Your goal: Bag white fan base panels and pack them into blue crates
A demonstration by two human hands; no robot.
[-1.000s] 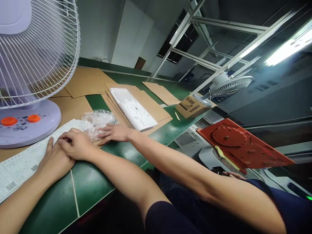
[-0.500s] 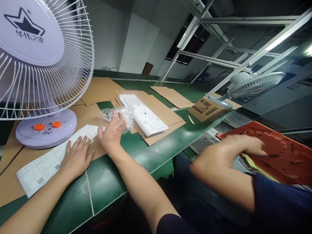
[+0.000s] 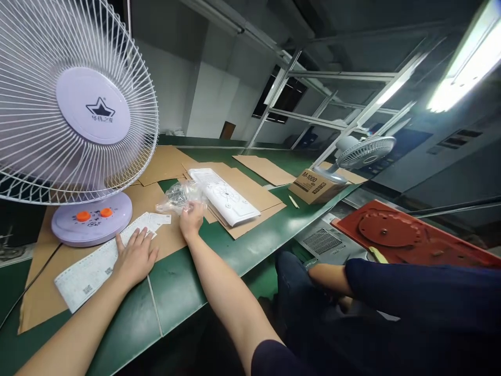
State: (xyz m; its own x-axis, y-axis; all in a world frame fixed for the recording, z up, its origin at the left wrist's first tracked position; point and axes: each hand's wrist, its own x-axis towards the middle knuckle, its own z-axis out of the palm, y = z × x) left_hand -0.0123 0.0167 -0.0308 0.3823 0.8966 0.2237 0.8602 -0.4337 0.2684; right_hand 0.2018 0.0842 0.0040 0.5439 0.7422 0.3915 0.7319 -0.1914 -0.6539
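Note:
My left hand (image 3: 135, 257) lies flat, fingers stretched out, on a long printed paper sheet (image 3: 84, 277) over cardboard. At the near edge of a clear plastic bag (image 3: 178, 196), my right hand (image 3: 193, 219) has its fingers closed on the film. Something dark shows inside the bag, too blurred to name. Just beyond, a white plastic panel (image 3: 227, 197) with slots and a round pattern rests on cardboard sheets (image 3: 266, 197). A smaller printed slip (image 3: 163, 219) sticks out past the sheet's far end.
A lilac table fan (image 3: 94, 206) with orange knobs stands on the left, its cord trailing off. Farther along the green bench (image 3: 242, 256) are a yellowish stick (image 3: 293, 201) and an M-1000 carton (image 3: 313, 185) under another fan. At right, a co-worker's dark sleeve (image 3: 410, 290) is near a red panel (image 3: 391, 224).
My right hand has gone from spread over the plastic bag to closed on its near edge. My left hand stays on the paper. The co-worker's arm has lowered, and the view has shifted.

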